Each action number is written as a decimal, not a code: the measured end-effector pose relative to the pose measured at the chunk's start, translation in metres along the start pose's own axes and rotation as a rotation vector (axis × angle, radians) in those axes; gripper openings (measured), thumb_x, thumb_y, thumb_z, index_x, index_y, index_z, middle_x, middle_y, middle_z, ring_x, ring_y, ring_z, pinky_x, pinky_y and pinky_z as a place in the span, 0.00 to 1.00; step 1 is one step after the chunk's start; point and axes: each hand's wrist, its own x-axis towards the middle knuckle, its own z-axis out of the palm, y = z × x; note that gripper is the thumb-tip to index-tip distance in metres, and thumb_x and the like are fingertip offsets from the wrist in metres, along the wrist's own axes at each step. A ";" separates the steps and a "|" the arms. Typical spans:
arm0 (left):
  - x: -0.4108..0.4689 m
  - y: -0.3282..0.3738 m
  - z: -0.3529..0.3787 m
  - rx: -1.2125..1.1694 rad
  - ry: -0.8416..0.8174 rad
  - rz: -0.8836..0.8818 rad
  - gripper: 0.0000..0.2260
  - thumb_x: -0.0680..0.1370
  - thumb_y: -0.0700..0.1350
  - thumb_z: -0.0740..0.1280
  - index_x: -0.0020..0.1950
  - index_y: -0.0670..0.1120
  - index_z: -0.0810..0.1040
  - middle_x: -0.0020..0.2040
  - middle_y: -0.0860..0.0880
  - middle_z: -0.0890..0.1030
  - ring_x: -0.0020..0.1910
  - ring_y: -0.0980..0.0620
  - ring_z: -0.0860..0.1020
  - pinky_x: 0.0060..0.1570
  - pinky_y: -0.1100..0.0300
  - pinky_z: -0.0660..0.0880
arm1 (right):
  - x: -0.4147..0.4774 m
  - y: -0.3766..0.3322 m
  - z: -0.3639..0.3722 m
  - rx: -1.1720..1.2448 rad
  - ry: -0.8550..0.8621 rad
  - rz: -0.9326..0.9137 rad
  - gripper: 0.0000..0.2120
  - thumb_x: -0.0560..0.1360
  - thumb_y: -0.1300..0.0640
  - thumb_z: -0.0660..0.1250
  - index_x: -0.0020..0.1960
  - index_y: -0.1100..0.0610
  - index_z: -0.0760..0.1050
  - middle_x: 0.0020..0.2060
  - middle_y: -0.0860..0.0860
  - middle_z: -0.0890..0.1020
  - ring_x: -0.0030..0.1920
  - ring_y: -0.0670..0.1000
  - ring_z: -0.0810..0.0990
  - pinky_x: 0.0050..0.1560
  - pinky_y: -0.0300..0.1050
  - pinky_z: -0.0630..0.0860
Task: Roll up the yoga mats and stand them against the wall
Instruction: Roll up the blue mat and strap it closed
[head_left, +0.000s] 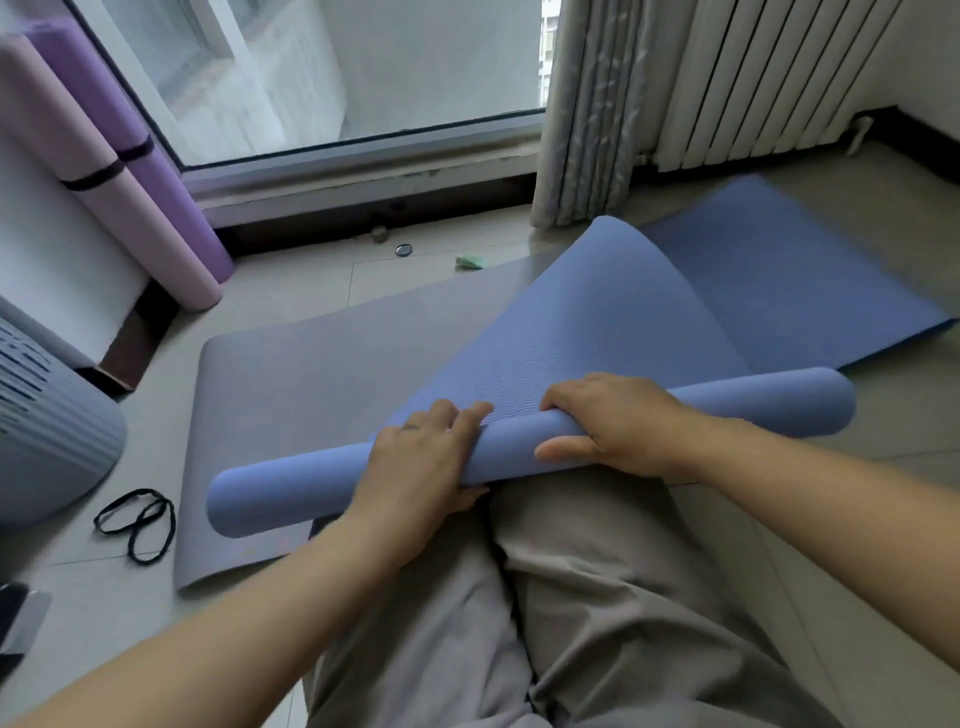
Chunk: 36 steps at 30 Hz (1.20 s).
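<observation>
The blue mat (511, 441), part rolled and lying across the grey mat (291, 374) just ahead of the knees (571, 525), is gripped by the left hand (421, 462) and right hand (623, 421), both curled over the roll, which should be pushed evenly and kept tight.

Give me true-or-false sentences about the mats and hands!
1. The left hand and right hand both grip the blue mat. True.
2. The blue mat is rolled all the way. False: its far part lies flat.
3. The purple mat and pink mat stand rolled up. True.
4. The black bands wrap the blue mat. False: they lie on the floor beside the grey mat.
</observation>
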 end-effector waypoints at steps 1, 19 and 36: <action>-0.002 0.004 0.008 0.060 0.067 0.035 0.36 0.61 0.50 0.79 0.66 0.53 0.67 0.51 0.47 0.77 0.44 0.42 0.79 0.38 0.52 0.74 | -0.002 0.001 0.003 0.001 0.033 -0.009 0.26 0.73 0.30 0.56 0.62 0.47 0.69 0.55 0.44 0.75 0.56 0.49 0.72 0.47 0.46 0.67; -0.027 -0.002 -0.069 -0.016 -0.320 0.122 0.20 0.68 0.48 0.70 0.57 0.54 0.67 0.52 0.52 0.76 0.51 0.48 0.76 0.41 0.55 0.71 | -0.036 -0.042 -0.050 0.196 -0.299 -0.041 0.21 0.67 0.38 0.73 0.52 0.42 0.66 0.44 0.39 0.76 0.44 0.43 0.75 0.39 0.34 0.68; -0.066 0.024 -0.016 0.047 -0.088 0.010 0.24 0.73 0.51 0.66 0.67 0.57 0.62 0.59 0.52 0.70 0.58 0.47 0.72 0.51 0.52 0.69 | -0.045 -0.043 -0.011 0.092 -0.266 -0.002 0.25 0.65 0.32 0.70 0.54 0.43 0.67 0.50 0.40 0.78 0.49 0.46 0.75 0.48 0.46 0.73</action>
